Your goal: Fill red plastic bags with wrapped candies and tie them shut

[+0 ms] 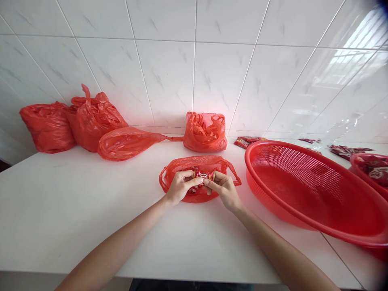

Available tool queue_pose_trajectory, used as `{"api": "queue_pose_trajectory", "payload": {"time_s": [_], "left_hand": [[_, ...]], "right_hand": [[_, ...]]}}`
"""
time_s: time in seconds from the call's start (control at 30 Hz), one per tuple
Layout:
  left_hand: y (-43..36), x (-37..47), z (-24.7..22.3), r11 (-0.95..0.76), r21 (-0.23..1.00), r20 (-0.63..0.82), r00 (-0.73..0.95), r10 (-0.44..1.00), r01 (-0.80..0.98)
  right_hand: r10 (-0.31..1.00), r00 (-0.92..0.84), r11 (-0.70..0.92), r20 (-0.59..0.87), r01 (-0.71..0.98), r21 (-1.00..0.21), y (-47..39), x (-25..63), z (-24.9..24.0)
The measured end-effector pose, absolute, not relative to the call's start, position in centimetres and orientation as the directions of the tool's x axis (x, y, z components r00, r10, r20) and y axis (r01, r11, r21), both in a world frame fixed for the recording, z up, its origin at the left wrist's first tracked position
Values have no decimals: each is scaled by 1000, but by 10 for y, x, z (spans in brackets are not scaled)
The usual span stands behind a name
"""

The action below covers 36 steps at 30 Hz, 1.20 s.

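Note:
Between my two hands is a small red wrapped packet (203, 176) with white print, held over the mouth of an open red plastic bag (194, 199). My left hand (181, 186) pinches its left end between thumb and fingers. At the other end, my right hand (224, 189) grips it the same way, and the two thumbs nearly meet in front. More red wrappers show inside the bag beneath my hands, partly hidden by them. The bag's handles spread out to the left and right on the white table (145, 238).
A large red mesh basket (287, 194) stands close on my right. Behind it lie red packets (247, 141), and a smaller red basket (368, 157) holds more. Red bags stand by the tiled wall: a filled one (204, 137), a limp one (130, 143) and two bulky ones (93, 121) at left.

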<state>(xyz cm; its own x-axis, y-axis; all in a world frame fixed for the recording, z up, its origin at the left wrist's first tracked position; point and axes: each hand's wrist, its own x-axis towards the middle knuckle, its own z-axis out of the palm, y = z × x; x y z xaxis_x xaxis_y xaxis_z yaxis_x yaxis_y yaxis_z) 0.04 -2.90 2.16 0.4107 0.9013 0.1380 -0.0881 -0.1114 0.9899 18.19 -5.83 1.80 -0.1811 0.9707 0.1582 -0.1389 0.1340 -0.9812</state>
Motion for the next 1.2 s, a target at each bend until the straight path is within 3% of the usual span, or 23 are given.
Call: {"api": "queue_pose_trajectory", "payload": {"time_s": [0.3, 0.6, 0.87, 1.07, 1.2], "left_hand": [[-29, 1, 21, -75, 988, 125, 418, 900, -135], [-23, -4, 23, -203, 977, 212, 278, 937, -60], [-22, -2, 20, -134, 974, 185, 297, 937, -182], [-23, 0, 21, 17, 957, 89, 351, 932, -289], [-22, -2, 23, -77, 967, 161, 351, 923, -241]], "right_hand": [[960, -217, 153, 179, -131, -980, -58, 183, 20], [956, -215, 173, 201, -139, -975, -56, 185, 18], [942, -252, 172, 221, -202, -964, -54, 187, 13], [943, -259, 141, 210, -264, -954, -54, 186, 11], [955, -220, 135, 200, -276, -952, -53, 186, 13]]}}
